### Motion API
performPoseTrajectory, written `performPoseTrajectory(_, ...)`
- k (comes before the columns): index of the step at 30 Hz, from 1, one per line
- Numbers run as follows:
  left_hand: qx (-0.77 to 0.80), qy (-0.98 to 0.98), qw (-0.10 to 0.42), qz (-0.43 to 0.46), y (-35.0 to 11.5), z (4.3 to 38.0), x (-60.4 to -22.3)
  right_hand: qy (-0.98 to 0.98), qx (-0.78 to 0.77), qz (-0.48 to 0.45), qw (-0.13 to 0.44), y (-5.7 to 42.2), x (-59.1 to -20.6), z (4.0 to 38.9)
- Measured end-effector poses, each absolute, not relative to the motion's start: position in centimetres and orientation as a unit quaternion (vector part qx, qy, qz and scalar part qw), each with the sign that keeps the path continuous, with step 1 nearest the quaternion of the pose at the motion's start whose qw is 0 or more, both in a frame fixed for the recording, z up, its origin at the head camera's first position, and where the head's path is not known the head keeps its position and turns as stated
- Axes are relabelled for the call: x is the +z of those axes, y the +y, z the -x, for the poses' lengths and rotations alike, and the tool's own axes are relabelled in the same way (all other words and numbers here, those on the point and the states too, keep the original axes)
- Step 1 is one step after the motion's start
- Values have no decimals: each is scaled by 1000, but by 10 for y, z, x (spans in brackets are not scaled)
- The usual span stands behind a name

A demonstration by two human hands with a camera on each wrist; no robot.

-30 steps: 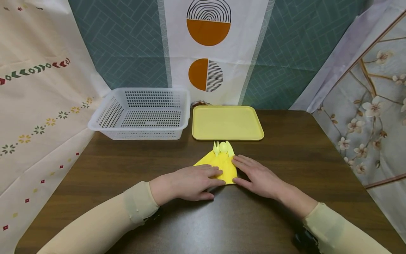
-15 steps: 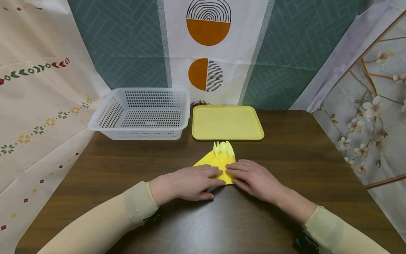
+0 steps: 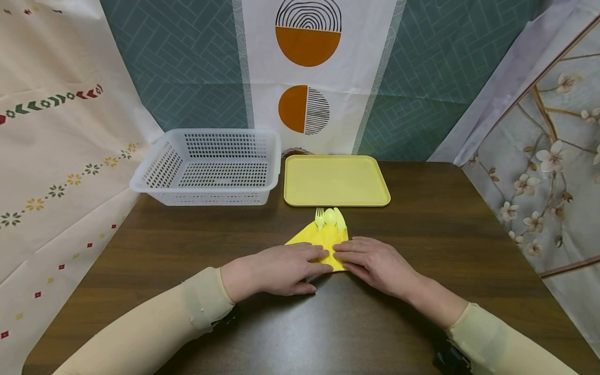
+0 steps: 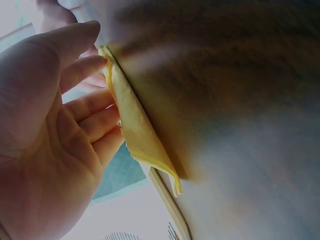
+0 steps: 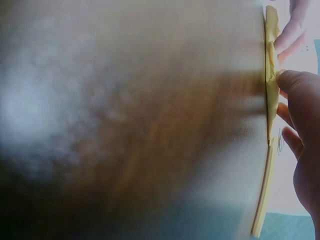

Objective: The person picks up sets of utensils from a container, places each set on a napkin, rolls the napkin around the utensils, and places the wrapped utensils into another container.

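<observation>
A folded yellow napkin lies on the brown table in the head view. From its far edge stick out a pale yellow fork, a spoon and a knife, side by side; their lower ends are hidden. My left hand rests its outstretched fingers on the napkin's left part, thumb on the table side. Across from it, my right hand lays its fingertips on the napkin's right part. In the left wrist view the fingers touch the napkin with the palm off the table.
A white perforated basket stands at the back left. Beside it lies a yellow tray, just beyond the cutlery tips. Patterned cloths hang behind and at both sides of the table.
My right hand has shifted left from the napkin's right edge onto its surface, and the napkin's right edge has come inward slightly. The left hand has stayed in place.
</observation>
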State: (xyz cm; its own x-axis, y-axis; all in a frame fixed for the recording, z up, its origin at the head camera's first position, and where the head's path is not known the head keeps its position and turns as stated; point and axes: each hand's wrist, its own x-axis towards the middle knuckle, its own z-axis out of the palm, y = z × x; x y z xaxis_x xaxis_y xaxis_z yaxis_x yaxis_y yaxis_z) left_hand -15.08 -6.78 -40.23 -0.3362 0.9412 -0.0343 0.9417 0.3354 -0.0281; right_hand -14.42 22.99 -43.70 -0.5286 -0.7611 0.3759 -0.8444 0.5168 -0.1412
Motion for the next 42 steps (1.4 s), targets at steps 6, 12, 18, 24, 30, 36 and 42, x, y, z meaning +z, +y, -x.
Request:
performPoseTrajectory(6,-21,821,10,-571,-69,150,-402,-862,152,-465,131,230,-438,146)
performPoseTrajectory(12,-29,823,10,-568,-71,151,-401,-865,156,-460,126,230,-436,146)
performPoseTrajectory(18,-25,824,19,-565,-72,150,-400,-867,157,-457,124,230,-435,146)
performPoseTrajectory(24,-16,832,35,-554,-74,149,-398,-867,157,-457,120,230,-435,145)
performPoseTrajectory(30,-12,832,33,-553,-76,148,-397,-868,159,-456,119,230,-436,145)
performPoseTrajectory(36,6,841,11,-541,-79,149,-395,-867,161,-455,123,230,-436,144)
performPoseTrajectory(42,10,855,-15,-518,-83,151,-395,-867,164,-454,125,230,-436,144)
